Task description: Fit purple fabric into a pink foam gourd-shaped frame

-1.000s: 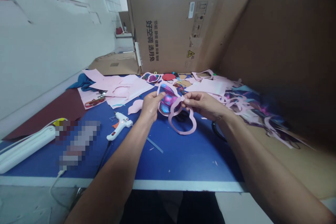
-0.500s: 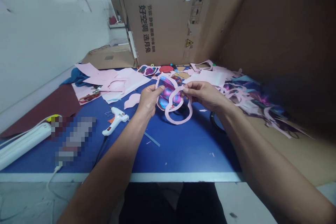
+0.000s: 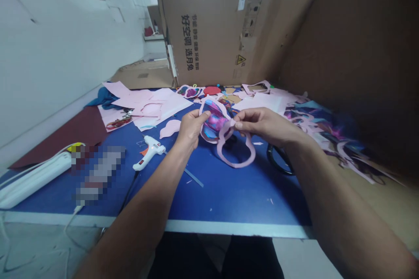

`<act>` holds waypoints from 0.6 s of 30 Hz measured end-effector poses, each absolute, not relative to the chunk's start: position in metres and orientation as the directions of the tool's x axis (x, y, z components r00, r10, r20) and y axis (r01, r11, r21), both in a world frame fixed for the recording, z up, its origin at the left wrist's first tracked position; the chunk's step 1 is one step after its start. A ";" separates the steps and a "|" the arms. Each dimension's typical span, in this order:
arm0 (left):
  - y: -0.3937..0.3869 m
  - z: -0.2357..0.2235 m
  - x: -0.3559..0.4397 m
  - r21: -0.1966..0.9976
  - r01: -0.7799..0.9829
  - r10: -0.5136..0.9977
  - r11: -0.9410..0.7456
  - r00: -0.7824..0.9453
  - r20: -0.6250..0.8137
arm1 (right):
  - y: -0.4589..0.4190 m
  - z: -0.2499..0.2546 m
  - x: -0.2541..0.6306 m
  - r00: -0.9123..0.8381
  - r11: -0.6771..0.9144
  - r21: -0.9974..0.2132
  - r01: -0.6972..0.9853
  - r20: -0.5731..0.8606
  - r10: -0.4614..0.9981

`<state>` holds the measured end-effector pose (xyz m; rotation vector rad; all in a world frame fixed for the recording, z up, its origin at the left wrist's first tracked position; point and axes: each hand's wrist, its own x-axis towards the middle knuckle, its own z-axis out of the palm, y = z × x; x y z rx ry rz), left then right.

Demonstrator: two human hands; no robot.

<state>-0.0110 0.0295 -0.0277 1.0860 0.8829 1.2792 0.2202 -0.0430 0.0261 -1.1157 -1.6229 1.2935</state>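
Observation:
My left hand (image 3: 191, 127) pinches the left edge of a gourd-shaped cutout (image 3: 214, 117) with a pink paper rim and a shiny purple-blue middle. Between the closed fingers of my right hand (image 3: 253, 123) is the narrow top of a pink gourd-shaped paper frame (image 3: 235, 165), hollow inside. That frame hangs down in front of the shiny cutout's lower right and partly overlaps it. Whether the two pieces touch, I cannot tell. Both are held above the blue table (image 3: 229, 200). A roll of dark tape (image 3: 273, 163) lies beside my right forearm, partly hidden by it.
A white glue gun (image 3: 150, 152) lies left of my left forearm, near a thin glue stick (image 3: 194, 176). Farther left is a white power strip (image 3: 39, 178). Pink paper sheets (image 3: 166, 100) and scraps cover the back. Shiny offcuts (image 3: 321, 126) pile up at the right, before a cardboard box (image 3: 216, 22).
The view has shifted slightly, so everything sits a little lower and farther right. My right hand has moved the hollow paper frame rightward and down, so it overlaps the shiny cutout less.

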 end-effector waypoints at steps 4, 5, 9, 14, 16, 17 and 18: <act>0.025 -0.028 -0.009 0.963 -0.264 0.988 -0.052 0.130 0.088 | -0.057 0.040 0.214 -0.385 0.155 -0.977 0.149 0.087 0.919; 0.023 -0.027 -0.008 0.964 -0.259 0.986 -0.056 0.136 0.094 | -0.058 0.041 0.212 -0.380 0.158 -0.977 0.141 0.094 0.920; 0.015 -0.026 -0.004 0.971 -0.228 0.981 -0.072 0.158 0.110 | -0.054 0.037 0.211 -0.318 0.162 -0.982 0.100 0.123 0.940; 0.007 -0.024 0.004 0.982 -0.184 0.960 -0.047 0.263 0.095 | -0.045 0.028 0.213 -0.224 0.217 -0.972 0.085 0.193 0.955; 0.003 -0.023 0.007 0.981 -0.193 0.947 -0.019 0.311 0.080 | -0.042 0.026 0.212 -0.171 0.228 -0.970 0.081 0.212 0.962; 0.002 -0.022 0.008 0.980 -0.198 0.942 -0.008 0.328 0.074 | -0.040 0.025 0.211 -0.143 0.233 -0.969 0.082 0.220 0.965; 0.000 -0.022 0.009 0.980 -0.201 0.936 0.001 0.344 0.070 | -0.039 0.023 0.210 -0.114 0.241 -0.967 0.088 0.230 0.966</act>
